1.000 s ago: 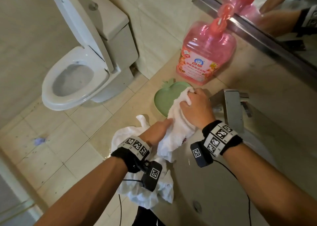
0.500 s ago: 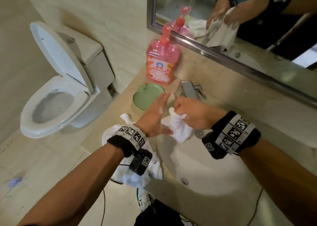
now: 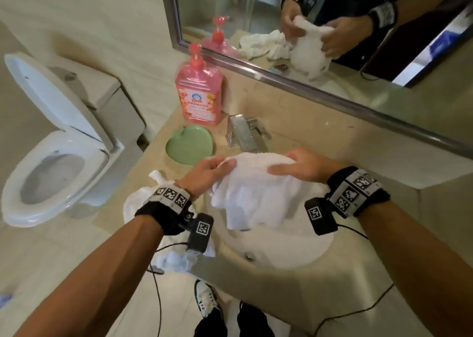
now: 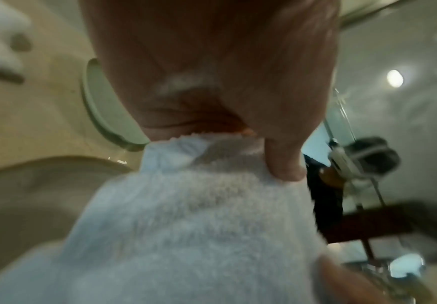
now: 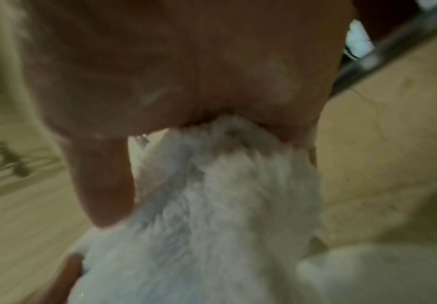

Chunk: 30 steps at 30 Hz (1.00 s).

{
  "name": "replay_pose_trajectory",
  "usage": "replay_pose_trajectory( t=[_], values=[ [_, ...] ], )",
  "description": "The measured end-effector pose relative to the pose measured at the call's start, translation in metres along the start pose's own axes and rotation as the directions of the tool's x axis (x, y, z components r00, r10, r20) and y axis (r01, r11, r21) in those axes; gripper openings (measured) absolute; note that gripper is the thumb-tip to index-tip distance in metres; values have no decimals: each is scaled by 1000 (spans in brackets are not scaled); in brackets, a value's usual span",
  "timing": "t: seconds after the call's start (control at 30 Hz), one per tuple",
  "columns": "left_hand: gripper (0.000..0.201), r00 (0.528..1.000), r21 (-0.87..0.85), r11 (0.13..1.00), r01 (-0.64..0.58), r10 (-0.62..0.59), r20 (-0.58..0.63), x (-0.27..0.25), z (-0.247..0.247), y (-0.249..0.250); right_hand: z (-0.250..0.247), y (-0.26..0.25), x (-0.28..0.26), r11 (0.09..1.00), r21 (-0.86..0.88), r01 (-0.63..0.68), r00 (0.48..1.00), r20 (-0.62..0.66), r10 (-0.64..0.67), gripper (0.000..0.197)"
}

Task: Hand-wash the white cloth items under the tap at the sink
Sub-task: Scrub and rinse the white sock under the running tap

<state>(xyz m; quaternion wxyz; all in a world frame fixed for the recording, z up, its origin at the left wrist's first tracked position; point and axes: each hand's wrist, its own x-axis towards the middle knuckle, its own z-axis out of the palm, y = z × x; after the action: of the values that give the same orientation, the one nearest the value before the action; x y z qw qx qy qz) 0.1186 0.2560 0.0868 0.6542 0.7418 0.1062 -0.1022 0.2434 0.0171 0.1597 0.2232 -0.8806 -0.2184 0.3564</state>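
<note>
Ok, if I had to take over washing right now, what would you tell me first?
Left hand: grips the left end of the white towel.
Right hand: grips the right end, thumb across the top.
The towel is stretched between both hands, hanging over the basin, just in front of the tap.
A second white cloth lies bunched on the counter's left edge, under the left wrist.
The pink soap bottle and green dish stand behind it.
Done: towel picked up and spread. No water can be seen running.
Left: wash this towel under the tap, then the other cloth.
</note>
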Motion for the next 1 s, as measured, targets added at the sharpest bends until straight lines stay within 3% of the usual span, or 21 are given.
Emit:
replay_pose_trajectory(
  t=[0.03,0.1,0.2,0.3,0.43,0.53,0.6,0.77,0.83,0.93,1.0],
  values=[
    [37,999,-49,999,15,-17,-42,1,5,1,6,9,0,997,72,-4,1000,-9,4,35],
    [47,989,-81,994,71,-80,-127,7,21,8,20,21,2,964,262,42,984,-179,5,32],
    [69,956,-92,980,177,-193,-221,24,44,19,58,5,8,833,517,198,913,-405,35,25],
    [64,943,-217,962,164,-217,-251,34,68,25,82,-21,25,896,371,245,861,-508,-25,32],
    [54,944,-40,984,171,-176,-278,39,79,28,69,-27,41,850,505,150,884,-454,114,46],
    [35,922,177,968,176,-99,-374,49,74,34,72,-31,39,899,368,238,869,-494,-28,53],
    [39,940,182,968,175,-109,-324,51,76,37,68,-30,41,926,304,224,846,-533,-30,57],
    [47,944,167,961,218,-164,-287,51,80,42,69,-20,43,925,320,205,875,-484,-27,60],
    [47,960,86,976,200,-178,-217,45,84,45,59,-11,45,925,339,173,878,-478,11,58],
    [39,985,-122,982,146,-156,-75,36,75,49,37,-1,47,965,211,155,916,-397,-60,50],
    [45,981,-95,977,192,-188,46,31,60,52,30,-2,45,964,169,204,914,-386,-126,46]
  ],
)
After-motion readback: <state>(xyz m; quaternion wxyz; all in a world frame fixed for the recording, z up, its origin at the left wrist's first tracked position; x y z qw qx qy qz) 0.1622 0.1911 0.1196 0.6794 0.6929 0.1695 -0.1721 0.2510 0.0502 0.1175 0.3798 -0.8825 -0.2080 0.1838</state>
